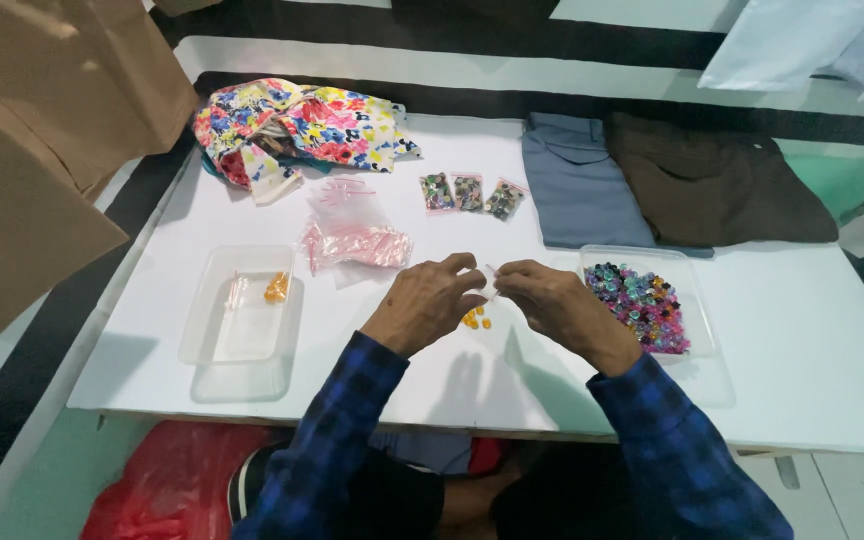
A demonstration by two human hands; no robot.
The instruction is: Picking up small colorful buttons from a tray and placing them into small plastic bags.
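Small clear bag (489,283), pinched between the fingers of the left hand (422,305) and the right hand (557,305), sits just above the white table (802,330); it is tiny, see-through, and mostly hidden by the fingertips. Both hands' fingers are narrow, closed on the bag's edges. The step in hand looks like opening or filling the bag; a next move would call for keeping its mouth apart. Orange beads (476,320) lie loose just below the fingers. Right of the fingers stands a tray of mixed beads (642,300); left of them, a clear tray (242,330) and a pile of empty bags (352,245).
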